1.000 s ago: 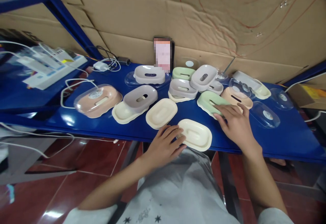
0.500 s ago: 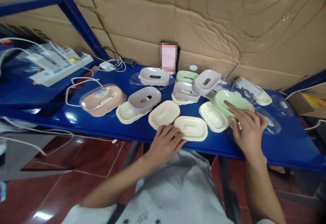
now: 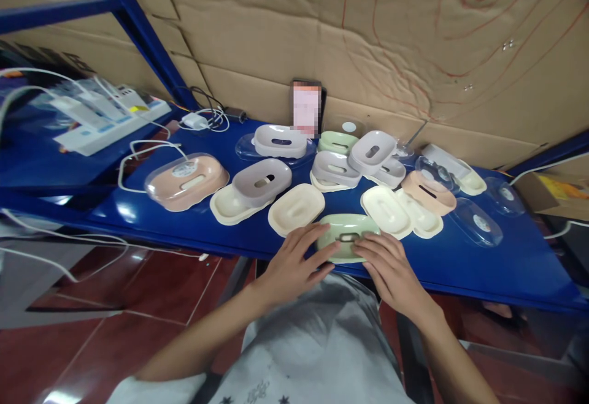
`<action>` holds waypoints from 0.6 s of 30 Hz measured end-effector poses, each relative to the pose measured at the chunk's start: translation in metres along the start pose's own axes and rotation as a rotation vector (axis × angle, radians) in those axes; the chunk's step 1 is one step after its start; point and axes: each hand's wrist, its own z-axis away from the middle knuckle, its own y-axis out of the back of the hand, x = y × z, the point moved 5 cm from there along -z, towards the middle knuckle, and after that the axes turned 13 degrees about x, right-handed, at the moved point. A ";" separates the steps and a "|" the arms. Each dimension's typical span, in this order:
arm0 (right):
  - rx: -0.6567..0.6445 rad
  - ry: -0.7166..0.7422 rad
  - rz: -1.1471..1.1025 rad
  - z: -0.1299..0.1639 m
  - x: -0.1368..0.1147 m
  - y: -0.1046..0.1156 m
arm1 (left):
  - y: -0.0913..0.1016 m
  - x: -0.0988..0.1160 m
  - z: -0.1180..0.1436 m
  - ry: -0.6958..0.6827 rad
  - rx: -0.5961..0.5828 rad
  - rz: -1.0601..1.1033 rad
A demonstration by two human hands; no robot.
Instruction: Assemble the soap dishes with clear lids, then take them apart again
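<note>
A pale green oval soap dish (image 3: 352, 223) with a slot in its middle lies at the table's front edge, before my body. My left hand (image 3: 297, 260) grips its left end, fingers bent over the rim. On the opposite end, my right hand (image 3: 391, 269) has its fingertips over the rim and close to the slot. The cream base seen earlier at this spot is hidden under the green dish. Just left sits a cream oval base (image 3: 297, 209). To the right, a second cream base (image 3: 386, 211) lies near a peach soap dish (image 3: 427, 192).
Grey soap dishes (image 3: 262, 182) stand behind, some on cream bases. A peach dish under a clear lid (image 3: 188, 180) is at the left. Another clear lid (image 3: 478, 223) lies right. A phone (image 3: 307, 106) leans on the cardboard; a power strip (image 3: 115, 128) with cables is far left.
My right hand has brought the green soap dish from the right onto the cream base before me, uncovering the peach dish. My left hand now touches the green dish too.
</note>
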 end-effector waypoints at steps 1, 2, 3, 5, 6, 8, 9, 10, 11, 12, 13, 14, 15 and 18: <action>-0.011 0.013 0.008 -0.001 -0.001 -0.002 | -0.002 0.000 0.000 -0.013 -0.034 -0.004; -0.023 0.026 0.024 -0.001 -0.002 -0.004 | -0.004 0.001 0.000 -0.023 -0.058 -0.006; -0.034 0.039 0.045 -0.002 -0.002 -0.005 | -0.005 0.001 0.000 -0.029 -0.071 -0.007; -0.039 0.062 0.084 -0.003 -0.001 -0.006 | -0.006 0.002 0.001 -0.025 -0.071 -0.003; -0.033 0.068 0.092 -0.005 0.000 -0.005 | -0.007 0.002 0.001 -0.021 -0.062 0.000; -0.015 0.067 0.071 -0.007 0.003 -0.003 | -0.006 0.002 0.001 -0.011 -0.044 0.002; -0.009 0.063 0.048 -0.008 0.005 -0.002 | -0.006 0.002 0.001 -0.007 -0.038 0.003; -0.006 0.059 0.023 -0.009 0.007 -0.001 | -0.006 0.002 0.001 -0.005 -0.033 0.003; -0.005 0.055 0.000 -0.010 0.009 0.000 | -0.006 0.002 0.001 -0.004 -0.030 0.004; -0.007 0.051 -0.017 -0.010 0.011 0.000 | -0.005 0.002 0.001 -0.005 -0.029 0.006; -0.009 0.047 -0.030 -0.011 0.013 0.000 | -0.005 0.002 0.001 -0.007 -0.028 0.007; -0.012 0.042 -0.041 -0.011 0.015 0.000 | -0.005 0.002 0.000 -0.006 -0.025 0.006; -0.014 0.035 -0.051 -0.011 0.016 0.000 | -0.005 0.002 0.000 -0.004 -0.023 0.004; -0.019 0.029 -0.077 -0.011 0.018 -0.002 | -0.005 0.002 -0.001 0.003 -0.019 -0.014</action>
